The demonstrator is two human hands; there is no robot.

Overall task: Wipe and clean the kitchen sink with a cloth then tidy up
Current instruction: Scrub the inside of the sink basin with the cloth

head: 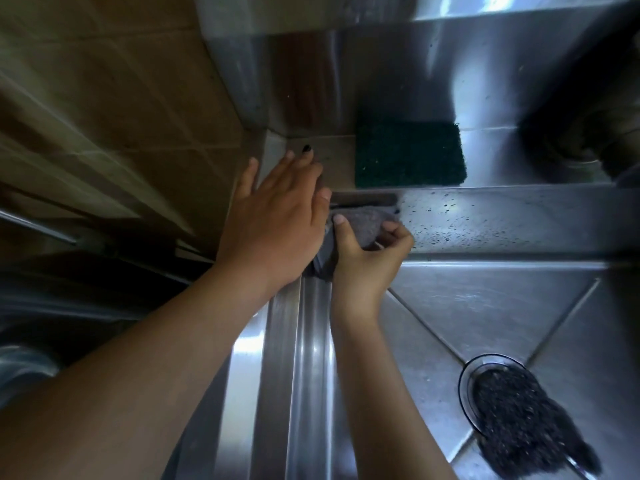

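Gripping the grey cloth [362,224] in the back corner, the right hand [367,265] could knock the green scouring pad [408,154] into the wet sink [485,306]; the left hand [280,223] lies flat, seemingly empty.

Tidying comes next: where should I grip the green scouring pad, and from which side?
Probably pinch the green scouring pad by its right end, coming from the right over the bare ledge. It lies flat with its back edge by the wall, and the left hand crowds its left side.
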